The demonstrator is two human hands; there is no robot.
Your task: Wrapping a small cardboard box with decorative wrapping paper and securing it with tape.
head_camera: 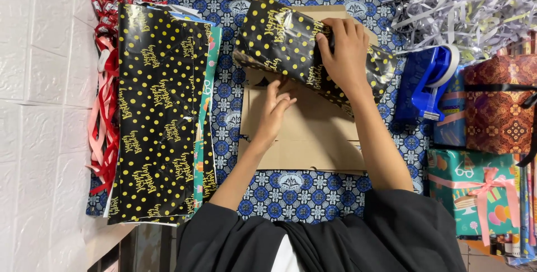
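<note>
Person's right hand [344,54] is gripping black gold-dotted wrap [291,45], folding it over the cardboard box [305,137] at table centre w/ left hand [274,112] fingers open, flat on it; box mostly unwrapped.

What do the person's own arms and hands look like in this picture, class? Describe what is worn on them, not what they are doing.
Both forearms are bare. The left hand and the right hand wear no gloves, and no rings, watch or bracelets show. Loose black sleeves are pushed up to about the elbows, the fabric gathered in soft folds. A strip of white cloth shows between the black folds at the bottom edge.
</note>
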